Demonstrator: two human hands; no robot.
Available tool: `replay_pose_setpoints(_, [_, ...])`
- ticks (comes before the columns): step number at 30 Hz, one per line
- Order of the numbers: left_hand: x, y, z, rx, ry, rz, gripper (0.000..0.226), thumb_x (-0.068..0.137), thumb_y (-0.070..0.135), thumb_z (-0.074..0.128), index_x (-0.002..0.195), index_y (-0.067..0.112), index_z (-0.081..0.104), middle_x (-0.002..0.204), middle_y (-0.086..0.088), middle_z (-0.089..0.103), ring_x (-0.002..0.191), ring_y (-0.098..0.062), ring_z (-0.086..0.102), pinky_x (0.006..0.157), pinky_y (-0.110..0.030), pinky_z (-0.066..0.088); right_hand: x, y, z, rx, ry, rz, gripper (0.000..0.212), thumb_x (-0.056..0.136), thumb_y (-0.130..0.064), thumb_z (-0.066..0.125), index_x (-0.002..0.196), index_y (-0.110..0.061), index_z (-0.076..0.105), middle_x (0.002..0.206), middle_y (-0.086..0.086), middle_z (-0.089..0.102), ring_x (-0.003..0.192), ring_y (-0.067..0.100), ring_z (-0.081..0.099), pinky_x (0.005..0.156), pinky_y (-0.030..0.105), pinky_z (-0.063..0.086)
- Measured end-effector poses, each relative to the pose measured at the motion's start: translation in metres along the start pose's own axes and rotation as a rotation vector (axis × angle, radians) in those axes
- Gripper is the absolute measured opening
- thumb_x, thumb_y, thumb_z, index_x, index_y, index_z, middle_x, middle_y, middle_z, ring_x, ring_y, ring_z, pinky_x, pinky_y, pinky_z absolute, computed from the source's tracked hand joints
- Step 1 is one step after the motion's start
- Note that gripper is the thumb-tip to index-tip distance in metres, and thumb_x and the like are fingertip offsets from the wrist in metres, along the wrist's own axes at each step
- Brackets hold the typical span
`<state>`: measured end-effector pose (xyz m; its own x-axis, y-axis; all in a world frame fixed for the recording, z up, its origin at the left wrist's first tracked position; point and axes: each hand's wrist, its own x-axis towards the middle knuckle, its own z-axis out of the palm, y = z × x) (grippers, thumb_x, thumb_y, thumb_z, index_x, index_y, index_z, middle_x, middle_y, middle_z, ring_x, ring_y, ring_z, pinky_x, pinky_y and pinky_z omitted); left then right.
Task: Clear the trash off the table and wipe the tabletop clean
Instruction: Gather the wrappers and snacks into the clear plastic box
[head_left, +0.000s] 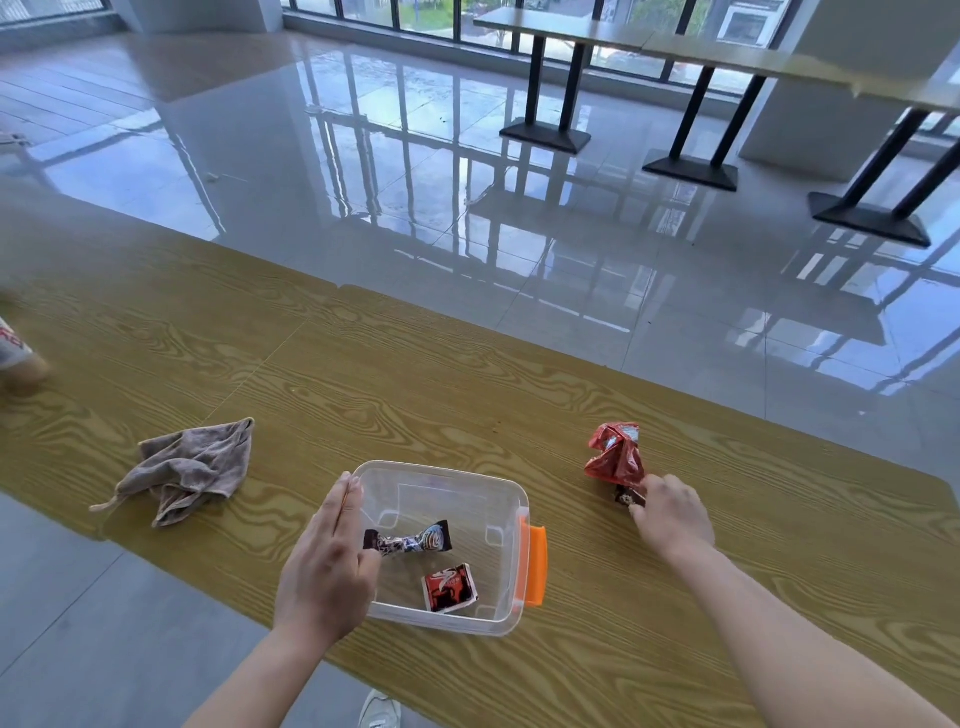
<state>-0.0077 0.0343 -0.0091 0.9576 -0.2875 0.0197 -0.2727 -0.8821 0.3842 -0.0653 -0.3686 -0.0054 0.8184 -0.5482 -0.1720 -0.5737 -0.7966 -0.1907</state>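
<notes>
A clear plastic bin (498, 488) with an orange handle (535, 564) stands on the wooden table (363, 374). Inside it lie a twisted dark candy wrapper (410, 540) and a red and black wrapper (449, 587). My left hand (327, 566) rests flat against the bin's left wall, fingers together. To the right, a crumpled red wrapper (615, 452) lies on the table. Just below it, my right hand (670, 514) pinches a small dark wrapper (629, 498). A crumpled grey-brown cloth (192, 467) lies at the left.
Part of another person (15, 353) shows at the far left edge of the table. Beyond the table is a glossy tiled floor with other tables on black pedestal legs (691, 130) by the windows. A shoe (379, 709) shows under the near edge.
</notes>
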Motion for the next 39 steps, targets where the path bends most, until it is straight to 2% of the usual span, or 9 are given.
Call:
replay_pose_setpoints(5, [0.0,0.001,-0.002,0.014,-0.01,-0.004,0.075,0.08,0.029,0.028,0.153,0.009,0.028,0.164,-0.001,0.017,0.148,-0.015,0.024,0.112,-0.036,0.038,0.003,0.014,0.015,-0.079,-0.059,-0.015,0.022,0.091,-0.033,0.064,0.105,-0.017,0.057,0.101,-0.001,0.059,0.099,0.02,0.052,0.081,0.034,0.049])
replay_pose_setpoints(10, [-0.001,0.002,-0.002,0.009,-0.01,-0.008,0.075,0.081,0.027,0.03,0.154,0.012,0.026,0.164,0.002,0.016,0.148,-0.013,0.022,0.111,-0.035,0.037,-0.007,0.019,0.025,-0.169,-0.036,-0.054,0.003,0.092,-0.02,0.058,0.094,-0.018,0.06,0.09,-0.004,0.052,0.088,0.017,0.046,0.074,0.032,0.051])
replay_pose_setpoints(13, [-0.001,0.003,-0.002,0.013,-0.006,-0.006,0.074,0.081,0.028,0.029,0.153,0.011,0.027,0.164,0.001,0.017,0.148,-0.012,0.023,0.11,-0.034,0.038,-0.012,0.02,0.028,-0.219,-0.034,-0.132,0.009,0.089,-0.026,0.057,0.093,-0.022,0.064,0.089,-0.006,0.051,0.085,0.014,0.047,0.074,0.03,0.048])
replay_pose_setpoints(16, [-0.001,0.004,-0.003,0.013,0.004,-0.003,0.075,0.08,0.029,0.026,0.153,0.011,0.029,0.163,0.002,0.019,0.147,-0.012,0.024,0.109,-0.034,0.039,-0.002,0.009,0.021,-0.074,0.071,-0.172,0.014,0.084,-0.029,0.068,0.09,-0.016,0.067,0.091,-0.002,0.056,0.084,0.017,0.051,0.072,0.032,0.05])
replay_pose_setpoints(20, [-0.002,0.005,-0.004,0.017,0.011,-0.01,0.074,0.08,0.028,0.029,0.152,0.011,0.031,0.163,0.001,0.021,0.147,-0.013,0.026,0.107,-0.034,0.04,0.033,-0.027,-0.001,0.22,0.125,-0.047,0.026,0.086,-0.031,0.07,0.099,-0.008,0.069,0.12,0.011,0.053,0.109,0.031,0.047,0.089,0.039,0.046])
replay_pose_setpoints(23, [-0.002,0.004,-0.004,0.025,0.008,-0.012,0.075,0.081,0.03,0.026,0.153,0.011,0.029,0.163,0.001,0.02,0.147,-0.012,0.026,0.108,-0.032,0.039,0.06,-0.049,-0.011,0.268,0.028,0.029,0.031,0.087,-0.034,0.069,0.111,-0.014,0.066,0.152,0.009,0.029,0.134,0.038,0.03,0.107,0.046,0.034])
replay_pose_setpoints(28, [-0.002,0.005,-0.005,0.008,0.001,-0.025,0.076,0.079,0.028,0.027,0.153,0.012,0.028,0.164,0.003,0.018,0.146,-0.013,0.029,0.105,-0.034,0.045,0.081,-0.056,-0.003,0.233,-0.155,0.084,0.032,0.087,-0.039,0.069,0.116,-0.027,0.062,0.163,0.009,0.004,0.14,0.044,0.024,0.11,0.047,0.033])
replay_pose_setpoints(33, [-0.003,0.007,-0.006,0.007,0.003,-0.028,0.078,0.078,0.03,0.025,0.153,0.012,0.028,0.163,0.002,0.019,0.145,-0.014,0.03,0.105,-0.034,0.045,0.078,-0.046,0.008,0.111,-0.148,0.024,0.035,0.085,-0.043,0.068,0.116,-0.028,0.063,0.155,0.009,0.028,0.133,0.038,0.033,0.106,0.041,0.033])
replay_pose_setpoints(39, [-0.004,0.009,-0.009,-0.006,0.003,-0.033,0.077,0.079,0.028,0.029,0.154,0.013,0.026,0.164,0.002,0.018,0.146,-0.013,0.027,0.108,-0.033,0.041,0.062,-0.03,0.008,0.077,-0.126,0.011,0.025,0.081,-0.032,0.068,0.105,-0.025,0.069,0.134,0.001,0.042,0.105,0.029,0.034,0.091,0.035,0.041])
